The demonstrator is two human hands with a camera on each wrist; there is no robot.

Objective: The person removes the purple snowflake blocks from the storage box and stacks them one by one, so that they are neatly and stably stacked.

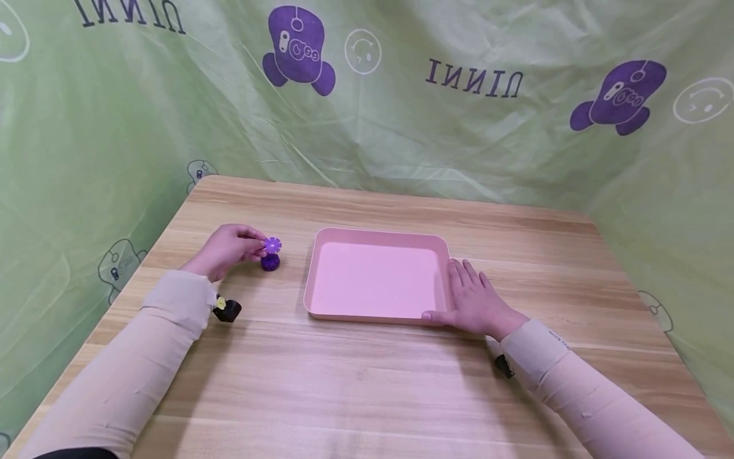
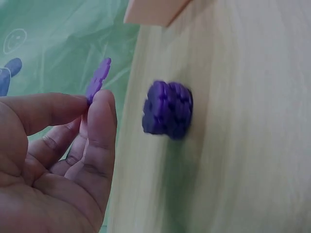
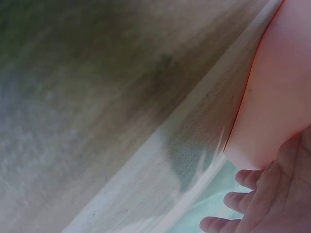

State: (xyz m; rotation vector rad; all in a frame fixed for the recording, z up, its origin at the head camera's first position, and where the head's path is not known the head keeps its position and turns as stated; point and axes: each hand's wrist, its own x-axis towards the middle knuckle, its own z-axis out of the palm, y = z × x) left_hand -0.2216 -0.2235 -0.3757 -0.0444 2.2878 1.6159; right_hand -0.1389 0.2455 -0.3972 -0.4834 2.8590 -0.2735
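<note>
Between thumb and forefinger my left hand (image 1: 234, 247) pinches the edge of a purple snowflake disc (image 1: 273, 245), a thin notched plastic piece. The disc stands apart from a short stack of darker purple snowflake discs (image 2: 167, 109), which sits on the table just beneath it. In the head view that stack (image 1: 270, 262) is left of a shallow pink tray (image 1: 375, 277). My right hand (image 1: 478, 301) rests against the tray's right side with fingers extended, thumb at the near right corner. The right wrist view shows those fingers beside the pink tray wall (image 3: 267, 92).
A wooden table (image 1: 355, 382) carries everything. Black wrist-camera mounts hang under both sleeves, one (image 1: 228, 310) close to the table on the left. Green printed curtain (image 1: 390, 134) surrounds the table's back and sides.
</note>
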